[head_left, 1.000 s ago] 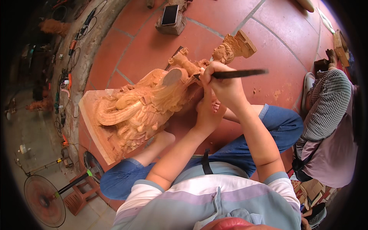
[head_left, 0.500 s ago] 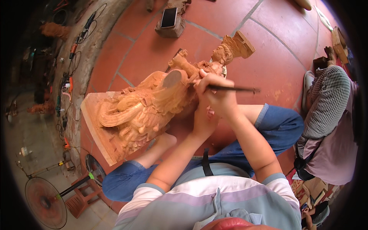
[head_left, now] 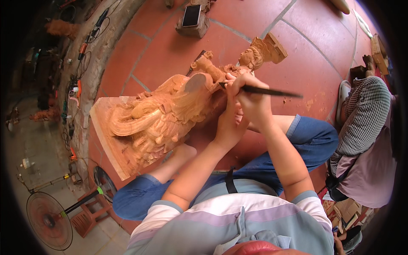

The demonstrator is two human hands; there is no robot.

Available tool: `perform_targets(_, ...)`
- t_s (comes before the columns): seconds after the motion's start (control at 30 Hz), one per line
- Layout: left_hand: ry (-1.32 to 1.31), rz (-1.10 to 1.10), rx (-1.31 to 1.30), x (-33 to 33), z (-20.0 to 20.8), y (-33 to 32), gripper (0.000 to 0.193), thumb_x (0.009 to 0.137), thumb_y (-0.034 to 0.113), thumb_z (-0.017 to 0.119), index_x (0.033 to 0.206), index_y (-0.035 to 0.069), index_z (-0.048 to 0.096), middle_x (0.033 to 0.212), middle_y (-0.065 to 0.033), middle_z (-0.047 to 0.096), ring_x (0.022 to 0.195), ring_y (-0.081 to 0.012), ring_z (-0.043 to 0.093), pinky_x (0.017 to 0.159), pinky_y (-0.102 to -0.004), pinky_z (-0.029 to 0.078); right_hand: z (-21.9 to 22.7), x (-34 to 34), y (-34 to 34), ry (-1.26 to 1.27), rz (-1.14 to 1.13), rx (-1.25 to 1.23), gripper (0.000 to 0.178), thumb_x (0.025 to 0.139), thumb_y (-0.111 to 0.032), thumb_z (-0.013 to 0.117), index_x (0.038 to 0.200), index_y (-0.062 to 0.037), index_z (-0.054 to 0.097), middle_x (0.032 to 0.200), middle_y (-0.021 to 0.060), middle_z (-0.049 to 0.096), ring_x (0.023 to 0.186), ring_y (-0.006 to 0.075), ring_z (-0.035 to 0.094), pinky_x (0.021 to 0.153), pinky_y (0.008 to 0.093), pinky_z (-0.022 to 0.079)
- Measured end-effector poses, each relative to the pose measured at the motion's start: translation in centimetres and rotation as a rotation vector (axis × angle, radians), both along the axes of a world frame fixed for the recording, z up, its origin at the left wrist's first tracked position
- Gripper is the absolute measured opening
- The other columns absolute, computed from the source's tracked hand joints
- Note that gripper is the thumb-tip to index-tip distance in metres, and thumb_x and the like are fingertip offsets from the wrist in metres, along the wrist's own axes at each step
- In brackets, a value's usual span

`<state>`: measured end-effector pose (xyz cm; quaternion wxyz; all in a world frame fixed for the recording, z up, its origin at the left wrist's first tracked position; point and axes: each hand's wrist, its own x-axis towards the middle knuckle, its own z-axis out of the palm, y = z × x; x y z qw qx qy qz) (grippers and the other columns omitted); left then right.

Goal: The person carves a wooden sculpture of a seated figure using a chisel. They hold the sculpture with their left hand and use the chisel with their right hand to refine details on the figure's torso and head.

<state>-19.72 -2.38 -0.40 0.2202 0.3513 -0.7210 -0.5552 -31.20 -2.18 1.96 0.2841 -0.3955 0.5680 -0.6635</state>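
A large reddish-brown wood carving (head_left: 165, 114) lies aslant before me, its broad flat base at the left. A small carved head shows at its far right end. My right hand (head_left: 255, 100) is closed round a slim dark carving tool (head_left: 276, 91). The tool's tip meets the wood near a smooth round patch, and its other end sticks out to the right. My left hand (head_left: 230, 125) is just below the right one, against the carving. Its fingers look bent and closed, but the right hand partly hides what they hold.
A phone (head_left: 191, 15) rests on a block (head_left: 193, 29) on the red tile floor (head_left: 297, 55). Power tools and cords line the ledge (head_left: 91, 63) at left. A fan (head_left: 50, 221) stands at lower left. Another person in checked trousers (head_left: 365, 108) sits at right.
The carving and both hands sit slightly farther right in view. The tool has turned a little, its free end reaching farther right, and its tip now shows against the wood.
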Motion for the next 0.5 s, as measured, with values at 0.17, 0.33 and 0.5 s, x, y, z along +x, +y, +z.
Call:
perform_targets(0.17,0.026,0.036,-0.184,0.5,-1.4,0.2,0.092,0.084,0.013,0.063,0.148,0.004,-0.002,0.098,-0.0140,0.063,0.083,-0.0149,0.064,0.067,-0.0268,0.051,-0.7,1.0,-0.4,0.011,-0.017,-0.089,0.016,0.074,0.011,0.061,0.069,-0.0030,0.055,0.066,0.0040,0.059,0.065,0.0146,0.058,0.082,0.0298,0.050)
perform_targets(0.33,0.036,-0.016,-0.038,0.2,-0.4,-0.5,0.087,0.085,0.013,0.061,0.148,0.005,0.002,0.096,-0.0132,0.063,0.079,-0.0193,0.065,0.066,-0.0295,0.051,-0.8,0.1,-0.5,-0.111,-0.058,-0.059,0.016,0.072,0.013,0.058,0.069,-0.0018,0.053,0.065,0.0052,0.058,0.068,0.0140,0.058,0.078,0.0287,0.050)
perform_targets(0.5,-0.069,0.029,-0.062,0.9,-0.8,0.2,0.091,0.086,0.004,0.059,0.149,0.007,-0.006,0.092,-0.0092,0.063,0.077,-0.0137,0.063,0.064,-0.0252,0.049,0.5,0.7,-0.2,0.023,0.024,-0.033,0.015,0.072,0.012,0.056,0.069,-0.0023,0.055,0.065,0.0043,0.058,0.067,0.0127,0.058,0.075,0.0272,0.050)
